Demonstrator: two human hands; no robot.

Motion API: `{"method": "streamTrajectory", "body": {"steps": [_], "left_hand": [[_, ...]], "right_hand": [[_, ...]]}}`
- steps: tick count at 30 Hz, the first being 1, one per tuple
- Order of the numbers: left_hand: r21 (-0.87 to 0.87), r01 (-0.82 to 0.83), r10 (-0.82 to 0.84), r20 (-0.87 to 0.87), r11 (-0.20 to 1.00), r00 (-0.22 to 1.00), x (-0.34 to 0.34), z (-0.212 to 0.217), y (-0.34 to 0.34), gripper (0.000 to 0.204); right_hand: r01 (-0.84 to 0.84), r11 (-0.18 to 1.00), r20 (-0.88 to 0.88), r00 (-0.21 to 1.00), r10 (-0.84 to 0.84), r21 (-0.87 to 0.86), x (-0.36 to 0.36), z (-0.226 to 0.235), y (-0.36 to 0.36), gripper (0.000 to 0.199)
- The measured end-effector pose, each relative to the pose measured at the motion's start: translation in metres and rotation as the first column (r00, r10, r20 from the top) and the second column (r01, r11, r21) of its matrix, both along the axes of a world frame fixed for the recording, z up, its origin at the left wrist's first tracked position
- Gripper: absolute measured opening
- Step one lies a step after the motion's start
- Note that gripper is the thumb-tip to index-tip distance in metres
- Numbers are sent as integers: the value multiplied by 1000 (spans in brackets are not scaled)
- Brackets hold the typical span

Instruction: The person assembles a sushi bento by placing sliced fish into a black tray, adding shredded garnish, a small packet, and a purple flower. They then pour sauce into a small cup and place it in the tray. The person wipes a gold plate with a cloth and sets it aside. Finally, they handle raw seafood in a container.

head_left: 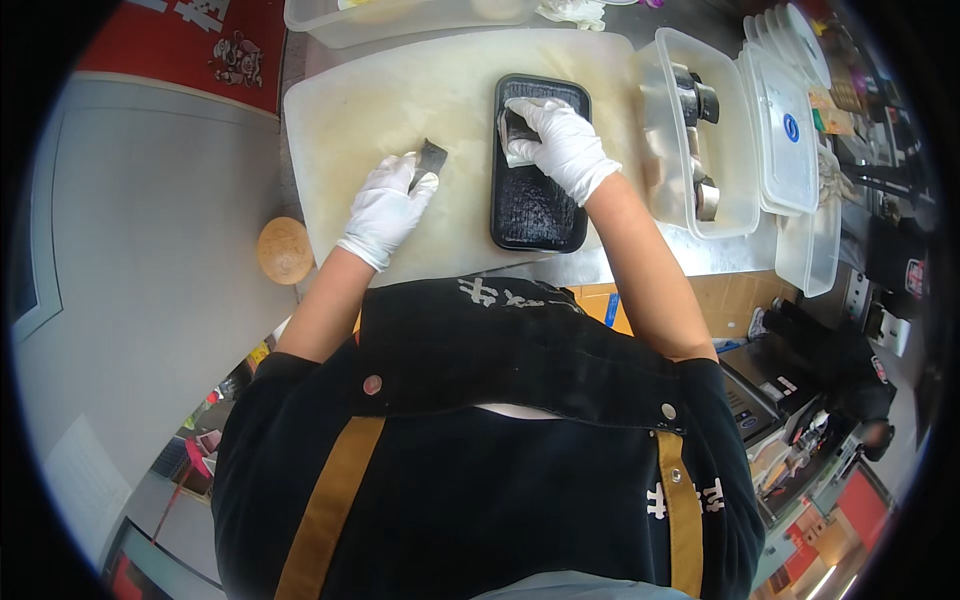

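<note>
My left hand [386, 208], in a white glove, pinches a small dark grey, flat piece [431, 157] between thumb and fingers over the white cutting board [345, 125]. On the board's right part lies a shallow black tray [538, 225], long side pointing away from me. My right hand [565, 145], also gloved in white, is over the tray's far half. Its thumb and fingers close around a dark piece with a pale edge [516, 130]. What kind of food these pieces are, I cannot tell for sure.
Right of the board stands a clear plastic container [735, 205] with several dark, silvery pieces [706, 200]. Beside it are a lidded tub [785, 140] and stacked white lids [790, 45]. Another container [400, 22] sits beyond the board. A person in dark clothes [850, 365] is far right.
</note>
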State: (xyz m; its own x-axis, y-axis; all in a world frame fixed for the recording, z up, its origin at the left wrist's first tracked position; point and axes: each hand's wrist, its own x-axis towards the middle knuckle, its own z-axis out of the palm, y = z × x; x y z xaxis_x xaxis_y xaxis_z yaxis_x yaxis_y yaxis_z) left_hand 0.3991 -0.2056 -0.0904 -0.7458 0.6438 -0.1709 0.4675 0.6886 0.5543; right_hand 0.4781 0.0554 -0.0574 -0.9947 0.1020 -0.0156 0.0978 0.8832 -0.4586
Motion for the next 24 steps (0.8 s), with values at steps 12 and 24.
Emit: {"method": "streamTrajectory", "body": {"steps": [12, 24], "left_hand": [[285, 82, -15, -230, 955, 973, -7, 28, 32, 40], [202, 405, -375, -168, 892, 912, -9, 2, 117, 34]], "right_hand": [[130, 954, -138, 975, -172, -270, 33, -5, -22, 30], [397, 353, 72, 744, -664, -847, 131, 10, 12, 44]]}}
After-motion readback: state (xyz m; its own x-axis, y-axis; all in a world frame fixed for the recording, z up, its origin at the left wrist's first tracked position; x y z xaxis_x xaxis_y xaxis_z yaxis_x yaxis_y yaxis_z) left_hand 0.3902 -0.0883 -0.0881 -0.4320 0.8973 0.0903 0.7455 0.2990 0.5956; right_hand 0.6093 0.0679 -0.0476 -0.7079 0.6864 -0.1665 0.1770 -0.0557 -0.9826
